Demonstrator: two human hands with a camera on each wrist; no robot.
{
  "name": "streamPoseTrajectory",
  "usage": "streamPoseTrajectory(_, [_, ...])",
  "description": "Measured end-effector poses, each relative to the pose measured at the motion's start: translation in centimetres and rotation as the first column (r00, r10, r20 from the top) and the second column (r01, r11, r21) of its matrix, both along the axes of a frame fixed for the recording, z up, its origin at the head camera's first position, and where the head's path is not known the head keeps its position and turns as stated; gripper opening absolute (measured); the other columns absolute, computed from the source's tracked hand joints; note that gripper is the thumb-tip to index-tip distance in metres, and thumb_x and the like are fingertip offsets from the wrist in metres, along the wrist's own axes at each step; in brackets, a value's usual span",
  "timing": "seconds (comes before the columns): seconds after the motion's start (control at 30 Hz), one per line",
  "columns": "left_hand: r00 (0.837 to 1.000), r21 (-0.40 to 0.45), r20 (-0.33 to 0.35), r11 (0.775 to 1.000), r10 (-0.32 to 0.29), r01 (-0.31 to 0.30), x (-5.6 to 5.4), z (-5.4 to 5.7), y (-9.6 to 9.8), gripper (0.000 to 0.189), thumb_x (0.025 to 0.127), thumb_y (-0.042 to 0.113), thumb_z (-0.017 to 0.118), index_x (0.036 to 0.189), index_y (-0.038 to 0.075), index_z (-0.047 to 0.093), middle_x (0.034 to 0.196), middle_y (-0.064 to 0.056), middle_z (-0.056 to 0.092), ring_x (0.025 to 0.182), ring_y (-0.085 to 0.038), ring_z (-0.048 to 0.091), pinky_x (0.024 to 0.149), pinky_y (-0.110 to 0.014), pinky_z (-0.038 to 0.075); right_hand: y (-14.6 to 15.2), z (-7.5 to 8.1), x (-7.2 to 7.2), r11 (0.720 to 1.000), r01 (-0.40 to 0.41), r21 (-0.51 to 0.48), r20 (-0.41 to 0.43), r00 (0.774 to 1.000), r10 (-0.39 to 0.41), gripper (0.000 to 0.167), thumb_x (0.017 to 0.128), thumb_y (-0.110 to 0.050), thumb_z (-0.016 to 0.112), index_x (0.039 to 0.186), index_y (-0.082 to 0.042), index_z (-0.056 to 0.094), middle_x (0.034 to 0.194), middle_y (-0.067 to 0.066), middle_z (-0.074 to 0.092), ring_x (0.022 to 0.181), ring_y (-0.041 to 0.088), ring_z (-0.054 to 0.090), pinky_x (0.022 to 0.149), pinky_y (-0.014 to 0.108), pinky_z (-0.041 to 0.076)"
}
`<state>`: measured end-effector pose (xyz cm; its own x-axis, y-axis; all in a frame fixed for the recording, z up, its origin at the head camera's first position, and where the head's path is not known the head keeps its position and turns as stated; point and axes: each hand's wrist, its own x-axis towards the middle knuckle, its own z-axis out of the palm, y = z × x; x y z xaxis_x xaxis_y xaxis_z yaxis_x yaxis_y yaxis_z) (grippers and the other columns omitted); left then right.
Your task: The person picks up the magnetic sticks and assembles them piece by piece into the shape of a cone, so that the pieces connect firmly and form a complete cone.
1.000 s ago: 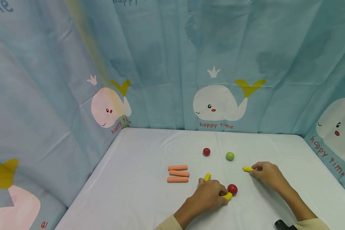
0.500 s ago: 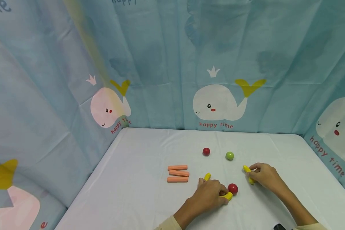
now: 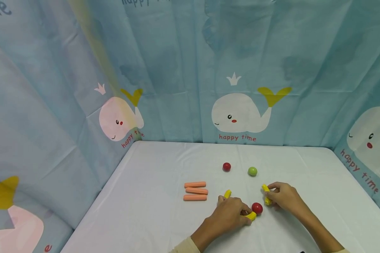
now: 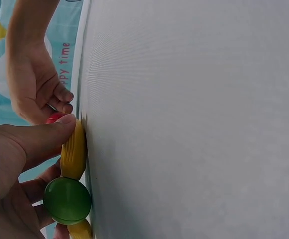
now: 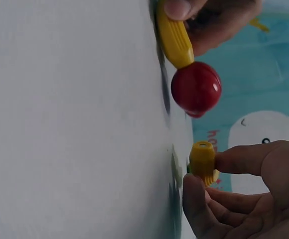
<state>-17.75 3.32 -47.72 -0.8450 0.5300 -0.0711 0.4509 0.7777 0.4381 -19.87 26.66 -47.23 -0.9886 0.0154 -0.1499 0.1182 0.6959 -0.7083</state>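
Observation:
My left hand [image 3: 229, 214] grips a joined piece low on the table. It has a yellow curved stick [image 4: 73, 152], a dark green ball [image 4: 67, 201] and another yellow stick [image 3: 227, 194] beyond the ball. In the head view the hand hides that ball. At the right end of the piece, a red ball [image 3: 257, 208] touches the yellow stick's tip in the right wrist view. Just right of this red ball, my right hand [image 3: 283, 196] pinches a separate yellow curved stick [image 3: 266, 193] between thumb and fingers, its flat end showing a small round metal spot [image 5: 203, 145].
Three orange sticks [image 3: 195, 191] lie side by side left of the hands. Farther back are a second red ball [image 3: 226, 167] and a light green ball [image 3: 252, 171]. A whale-printed blue curtain [image 3: 177, 105] borders the white table [image 3: 145, 218].
My right hand has come left and slightly nearer, closer to the front red ball. The yellow stick in it has turned from pointing sideways to lying nearly front to back. My left hand stays put.

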Motion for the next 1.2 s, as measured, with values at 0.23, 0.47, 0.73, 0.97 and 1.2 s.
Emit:
streamPoseTrajectory(0.23, [1.0,0.002,-0.015,1.0,-0.015,0.015,-0.2,-0.1,0.0,0.024,0.087,0.039,0.089,0.11,0.035,0.085,0.093,0.03,0.075,0.081,0.013,0.054,0.075,-0.032,0.028,-1.2,0.2,0.5,1.0,-0.012,-0.022,-0.015,1.0,0.011,0.044,0.097,-0.016,0.074,0.128,0.012,0.063,0.083,0.004,0.07,0.063,0.018,0.063,0.059,0.032,0.058])
streamPoseTrajectory(0.47, [1.0,0.001,-0.012,1.0,-0.01,0.01,-0.2,-0.1,0.1,0.024,0.087,0.04,0.089,0.111,0.036,0.084,0.095,0.03,0.075,0.08,0.012,0.052,0.076,-0.032,0.028,-1.8,0.1,0.6,1.0,-0.027,-0.006,-0.015,1.0,0.027,0.046,0.097,-0.018,0.074,0.13,0.012,0.063,0.08,0.003,0.068,0.062,0.019,0.062,0.058,0.031,0.054])
streamPoseTrajectory(0.73, [1.0,0.0,-0.012,1.0,-0.003,0.003,-0.2,-0.1,0.1,0.024,0.086,0.04,0.089,0.11,0.037,0.084,0.095,0.03,0.076,0.082,0.013,0.054,0.076,-0.032,0.027,-1.9,0.0,0.7,0.999,-0.037,0.003,-0.017,0.999,0.037,0.048,0.097,-0.019,0.074,0.131,0.013,0.062,0.081,0.003,0.068,0.063,0.018,0.063,0.059,0.031,0.053])
streamPoseTrajectory(0.97, [1.0,0.018,-0.029,1.0,-0.013,0.013,-0.1,-0.1,-0.1,0.024,0.087,0.042,0.088,0.109,0.035,0.085,0.095,0.029,0.076,0.087,0.013,0.058,0.076,-0.032,0.028,-2.0,-0.4,1.0,0.998,-0.063,0.009,-0.016,0.998,0.063,0.051,0.096,-0.019,0.075,0.132,0.014,0.06,0.083,0.004,0.068,0.067,0.018,0.063,0.06,0.03,0.054])
streamPoseTrajectory(1.2, [0.988,0.112,-0.144,0.993,0.061,-0.045,-0.6,0.0,-1.1,0.013,0.099,0.032,0.076,0.108,0.028,0.084,0.095,0.019,0.07,0.087,0.005,0.057,0.077,-0.027,0.039,-2.2,-0.3,0.9,0.997,-0.063,0.041,-0.017,0.998,0.064,0.05,0.096,-0.021,0.075,0.131,0.013,0.062,0.082,0.003,0.067,0.067,0.017,0.061,0.059,0.031,0.052])
